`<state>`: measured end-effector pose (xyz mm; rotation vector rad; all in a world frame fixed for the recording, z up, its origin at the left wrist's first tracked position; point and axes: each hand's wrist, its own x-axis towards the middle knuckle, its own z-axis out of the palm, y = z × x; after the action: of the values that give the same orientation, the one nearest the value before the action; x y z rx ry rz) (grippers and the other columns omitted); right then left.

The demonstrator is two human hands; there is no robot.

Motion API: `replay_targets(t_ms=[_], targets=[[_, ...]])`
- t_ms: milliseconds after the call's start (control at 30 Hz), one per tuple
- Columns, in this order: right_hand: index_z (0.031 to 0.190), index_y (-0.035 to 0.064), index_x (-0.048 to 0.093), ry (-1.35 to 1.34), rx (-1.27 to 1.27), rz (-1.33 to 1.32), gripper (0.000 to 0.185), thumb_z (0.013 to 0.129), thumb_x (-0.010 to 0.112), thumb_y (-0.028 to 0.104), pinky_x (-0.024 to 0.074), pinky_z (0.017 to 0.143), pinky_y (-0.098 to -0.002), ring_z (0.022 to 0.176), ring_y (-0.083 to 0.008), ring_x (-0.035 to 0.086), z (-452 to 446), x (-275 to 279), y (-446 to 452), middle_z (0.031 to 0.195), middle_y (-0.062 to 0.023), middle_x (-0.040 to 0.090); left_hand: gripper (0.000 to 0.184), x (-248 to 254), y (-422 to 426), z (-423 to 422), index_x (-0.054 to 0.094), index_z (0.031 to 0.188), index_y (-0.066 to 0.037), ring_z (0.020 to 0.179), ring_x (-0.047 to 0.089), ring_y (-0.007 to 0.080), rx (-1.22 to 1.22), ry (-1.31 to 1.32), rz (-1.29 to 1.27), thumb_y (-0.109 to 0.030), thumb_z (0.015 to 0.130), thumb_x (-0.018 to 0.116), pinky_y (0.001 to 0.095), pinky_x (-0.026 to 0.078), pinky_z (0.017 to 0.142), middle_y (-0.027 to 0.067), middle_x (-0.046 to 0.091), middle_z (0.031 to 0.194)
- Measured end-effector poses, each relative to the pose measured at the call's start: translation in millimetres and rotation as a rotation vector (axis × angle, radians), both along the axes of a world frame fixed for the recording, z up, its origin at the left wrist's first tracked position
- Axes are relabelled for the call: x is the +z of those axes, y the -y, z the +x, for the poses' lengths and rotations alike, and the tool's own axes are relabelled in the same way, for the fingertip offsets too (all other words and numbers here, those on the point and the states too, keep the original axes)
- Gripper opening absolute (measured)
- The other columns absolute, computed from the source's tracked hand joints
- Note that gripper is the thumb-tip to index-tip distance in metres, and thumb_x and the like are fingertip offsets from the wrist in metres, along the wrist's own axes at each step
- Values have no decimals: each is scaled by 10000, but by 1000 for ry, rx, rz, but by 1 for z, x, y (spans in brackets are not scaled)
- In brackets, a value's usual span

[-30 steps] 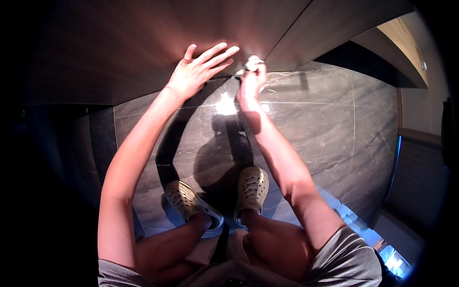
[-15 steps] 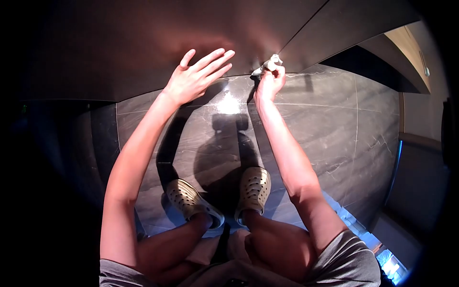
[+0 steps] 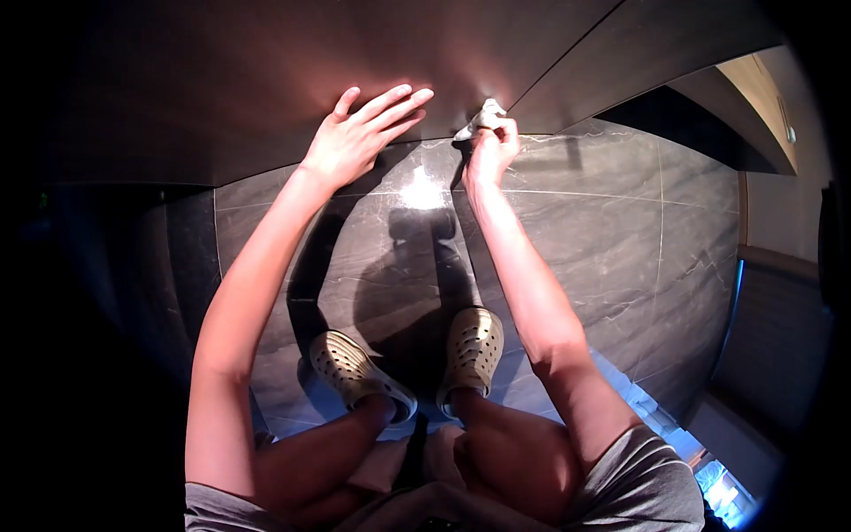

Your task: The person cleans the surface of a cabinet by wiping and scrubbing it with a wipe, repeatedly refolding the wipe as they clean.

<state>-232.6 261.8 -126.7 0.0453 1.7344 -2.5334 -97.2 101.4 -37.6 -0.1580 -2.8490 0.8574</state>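
My right hand is closed around a crumpled white cloth, which lies against the lower part of a dark panel close to where it meets the floor. To the left, my left hand has its fingers spread at the same panel and holds nothing; whether the palm presses on the surface cannot be made out. A thin dark seam runs up the panel to the right of the cloth.
Grey veined floor tiles extend below the panel. My feet in beige clogs stand on them. A curved wooden piece is at the upper right, and a blue-lit strip crosses the lower right.
Over the last second my right hand and the cloth moved right along the panel's lower part, then slightly back left. My left hand stayed nearly in place, fingers spread.
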Motion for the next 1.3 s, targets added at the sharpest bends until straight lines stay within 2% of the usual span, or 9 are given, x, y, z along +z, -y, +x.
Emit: replay_targets(t_ms=[133,267,367,567,667,767,833,967,1300], targets=[[855,51,556,-25,-27,26,164,824,551,-110,427,632,-238,785,-80,504,3,0,3,909,-9,549,761,11,-1,4,400,1480,-316,1474,217,88,-41,52,197,-126,779,629,575,-54,1162,-73,205,1621],[868,47,558,-70,15,51,154,825,570,-99,442,710,-270,844,-115,516,15,-21,20,972,-25,543,744,13,8,15,419,1473,-274,1461,265,104,-128,28,160,-155,772,640,495,-25,1190,-51,276,1598],[867,40,569,-96,126,149,115,856,676,0,441,766,-290,856,-143,528,34,-18,30,962,-42,542,744,6,15,20,417,1474,-280,1458,274,107,-146,-75,144,-163,773,636,511,-32,1187,-52,289,1592],[903,40,573,-22,171,-57,131,876,655,-58,456,818,-263,923,-107,570,26,-11,16,973,-27,616,797,11,29,26,364,1496,-344,1463,252,95,-104,-69,84,-186,768,648,515,-43,1189,-84,254,1601],[935,62,550,-82,66,54,177,868,620,-86,447,631,-209,771,-59,548,21,4,13,908,-3,601,793,8,33,28,379,1488,-327,1471,212,66,-73,-59,46,-152,758,635,499,-24,1194,-114,196,1618],[940,54,560,-98,51,111,168,864,628,-80,443,656,-215,782,-64,548,23,1,15,900,-3,599,755,4,32,27,424,1467,-324,1472,210,68,-75,-67,122,-157,761,635,518,-31,1188,-117,188,1619],[924,33,586,-163,28,235,133,849,659,-49,445,795,-292,884,-138,548,26,3,20,976,-38,573,718,3,32,28,452,1451,-321,1474,206,70,-54,-43,129,-167,772,630,535,-43,1181,-119,183,1620],[879,10,595,-302,129,247,102,837,676,-37,459,790,-288,887,-155,563,40,6,27,973,-62,562,712,-3,33,26,448,1448,-355,1488,174,115,-52,-44,1,-260,776,664,598,-123,1146,-108,201,1615],[935,13,620,-244,122,190,109,855,688,-17,464,811,-277,888,-133,582,35,0,20,961,-47,605,823,14,36,31,291,1530,-324,1493,128,70,-90,76,5,-163,789,609,531,-14,1176,-111,125,1635]])
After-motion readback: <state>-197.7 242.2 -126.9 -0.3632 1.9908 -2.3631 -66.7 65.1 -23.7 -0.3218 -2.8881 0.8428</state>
